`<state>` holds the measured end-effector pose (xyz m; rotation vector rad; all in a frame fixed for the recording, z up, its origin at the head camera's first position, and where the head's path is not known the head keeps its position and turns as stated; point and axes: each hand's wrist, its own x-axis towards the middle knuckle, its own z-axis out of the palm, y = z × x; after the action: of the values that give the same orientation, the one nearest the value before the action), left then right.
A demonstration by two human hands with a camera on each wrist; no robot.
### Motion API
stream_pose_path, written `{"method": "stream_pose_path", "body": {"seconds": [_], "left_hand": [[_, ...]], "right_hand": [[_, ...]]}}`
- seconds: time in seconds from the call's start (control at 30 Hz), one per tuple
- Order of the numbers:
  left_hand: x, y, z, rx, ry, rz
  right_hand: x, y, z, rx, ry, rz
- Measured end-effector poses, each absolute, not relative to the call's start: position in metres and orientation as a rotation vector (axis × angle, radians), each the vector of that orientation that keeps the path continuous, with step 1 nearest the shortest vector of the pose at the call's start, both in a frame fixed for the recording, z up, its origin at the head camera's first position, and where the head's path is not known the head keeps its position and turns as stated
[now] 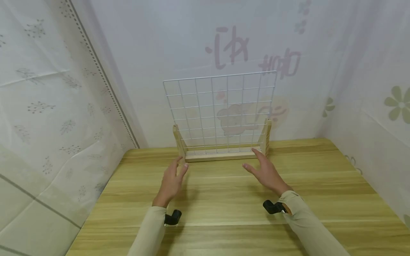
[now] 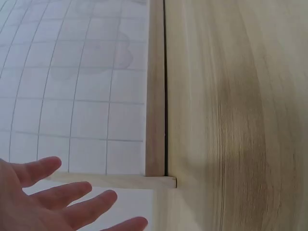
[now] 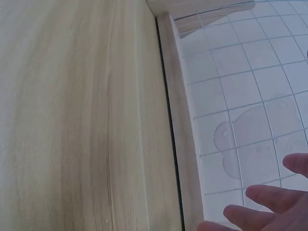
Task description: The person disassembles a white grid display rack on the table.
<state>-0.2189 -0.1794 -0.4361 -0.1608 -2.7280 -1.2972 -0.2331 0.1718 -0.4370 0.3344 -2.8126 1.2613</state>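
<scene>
A white wire grid panel (image 1: 227, 104) stands upright, leaning back a little, in a light wooden stand with a long base (image 1: 221, 156) and a slanted side piece at each end. My left hand (image 1: 171, 181) is near the stand's left end, thumb and fingers spread, holding nothing. Beside the right end, my right hand (image 1: 266, 174) is likewise spread and holds nothing. Fingers of the left hand (image 2: 62, 204) lie close to the wooden side piece (image 2: 120, 180) in the left wrist view; contact cannot be told. In the right wrist view, the right hand (image 3: 274, 209) appears in front of the grid.
The stand sits near the back edge of a wood-grain table (image 1: 224, 202). Behind it hangs a pale printed curtain (image 1: 144, 53), with more patterned cloth (image 1: 57, 106) at the left side. A black wrist device (image 1: 174, 217) is strapped at each sleeve.
</scene>
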Motion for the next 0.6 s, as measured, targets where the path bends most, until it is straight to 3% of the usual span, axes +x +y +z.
{"method": "stream_pose_path", "body": {"seconds": [0.6], "left_hand": [[-0.244,-0.195,-0.434,-0.027,-2.448,-1.73]], "right_hand": [[-0.242,0.172,-0.431,0.288,-2.563,1.612]]}}
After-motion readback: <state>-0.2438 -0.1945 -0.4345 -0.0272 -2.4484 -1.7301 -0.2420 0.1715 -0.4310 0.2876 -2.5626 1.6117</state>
